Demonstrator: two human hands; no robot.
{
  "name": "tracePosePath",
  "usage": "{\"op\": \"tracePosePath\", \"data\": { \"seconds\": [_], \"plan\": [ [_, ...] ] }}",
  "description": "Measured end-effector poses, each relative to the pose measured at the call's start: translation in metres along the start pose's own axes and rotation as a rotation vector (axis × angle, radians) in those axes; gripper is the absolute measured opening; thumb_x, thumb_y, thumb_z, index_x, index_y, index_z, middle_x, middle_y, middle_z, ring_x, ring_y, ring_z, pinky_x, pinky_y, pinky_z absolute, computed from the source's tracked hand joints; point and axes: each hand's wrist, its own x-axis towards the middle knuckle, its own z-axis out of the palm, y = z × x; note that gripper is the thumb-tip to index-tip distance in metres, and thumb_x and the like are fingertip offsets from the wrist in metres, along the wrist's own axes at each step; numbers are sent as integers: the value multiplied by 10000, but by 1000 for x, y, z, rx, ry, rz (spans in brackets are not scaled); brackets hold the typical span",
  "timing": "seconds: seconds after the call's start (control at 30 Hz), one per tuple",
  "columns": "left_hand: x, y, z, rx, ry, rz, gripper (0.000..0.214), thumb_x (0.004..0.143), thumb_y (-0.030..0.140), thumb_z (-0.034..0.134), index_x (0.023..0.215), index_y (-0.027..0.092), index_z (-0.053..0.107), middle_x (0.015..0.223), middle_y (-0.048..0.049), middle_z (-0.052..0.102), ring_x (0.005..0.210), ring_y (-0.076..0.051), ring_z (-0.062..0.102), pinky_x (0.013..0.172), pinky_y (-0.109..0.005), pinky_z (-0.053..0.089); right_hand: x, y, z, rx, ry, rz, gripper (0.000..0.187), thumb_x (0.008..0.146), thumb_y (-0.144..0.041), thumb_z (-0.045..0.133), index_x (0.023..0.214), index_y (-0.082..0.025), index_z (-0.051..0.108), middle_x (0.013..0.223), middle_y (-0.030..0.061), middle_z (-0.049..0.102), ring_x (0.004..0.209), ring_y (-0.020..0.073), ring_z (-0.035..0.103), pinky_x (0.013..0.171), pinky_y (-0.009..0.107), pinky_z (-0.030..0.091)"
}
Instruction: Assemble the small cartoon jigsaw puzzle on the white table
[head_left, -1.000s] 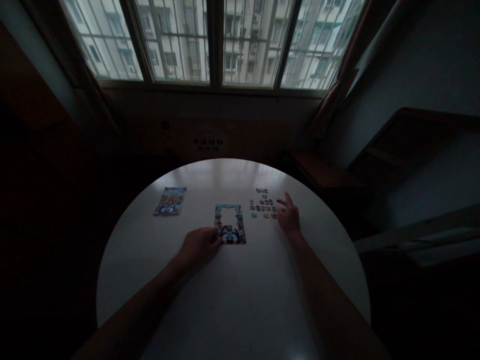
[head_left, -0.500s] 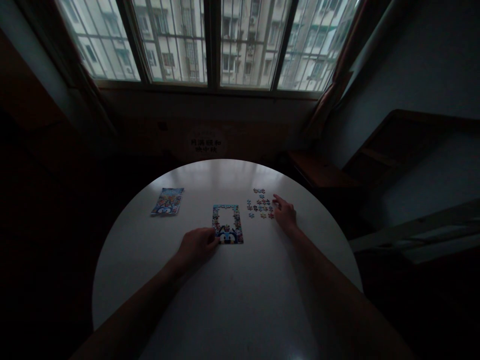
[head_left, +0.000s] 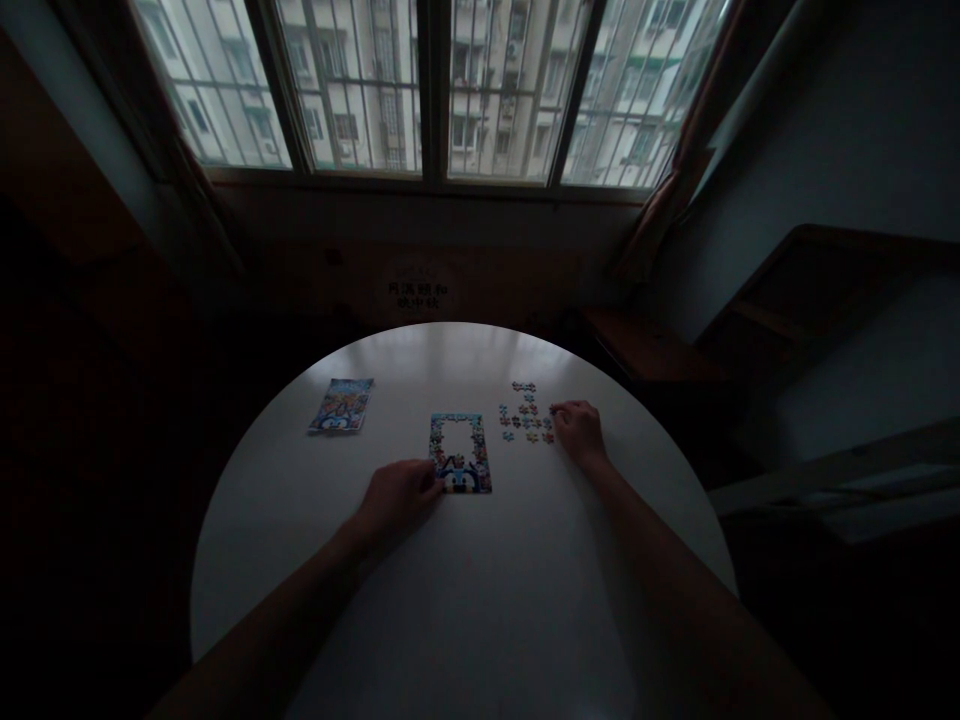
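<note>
A partly assembled jigsaw puzzle [head_left: 480,450] lies flat in the middle of the table, its border and lower picture filled around a pale gap. At its lower left edge, my left hand [head_left: 397,490] is closed, thumb and curled fingers against the corner. Several loose puzzle pieces [head_left: 531,422] are spread to the right of the puzzle. Beside their right edge is my right hand [head_left: 581,428], fingers drawn together in a pinch at a small puzzle piece [head_left: 553,409], which the fingertips partly hide.
On the left of the round white table [head_left: 465,600] lies a colourful printed packet [head_left: 342,406]. Beyond the far edge are a barred window [head_left: 435,90] and a low box with printed characters [head_left: 417,295]. A brown wooden stand [head_left: 637,345] is at the right.
My right hand's fingers, earlier stretched out and apart, have closed into a pinch by the loose pieces. My left hand stays at the puzzle's corner. The whole view has shifted slightly.
</note>
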Motion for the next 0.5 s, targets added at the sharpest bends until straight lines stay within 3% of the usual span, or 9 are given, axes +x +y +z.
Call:
{"op": "tracePosePath", "data": {
  "seconds": [0.17,0.5],
  "plan": [
    [0,0,0,8,-1,1,234,832,368,494,694,192,559,692,5,606,597,-116,500,540,-230,224,1,5,0,-13,63,106,253,745,-325,581,852,-138,714,836,113,620,846,235,533,841,361,389],
    [0,2,-3,14,-23,-9,229,836,369,487,719,195,580,721,-3,621,613,-121,508,544,-233,225,1,14,5,24,106,154,262,725,-334,569,804,-132,715,819,122,648,832,241,541,829,367,395]
  ]
}}
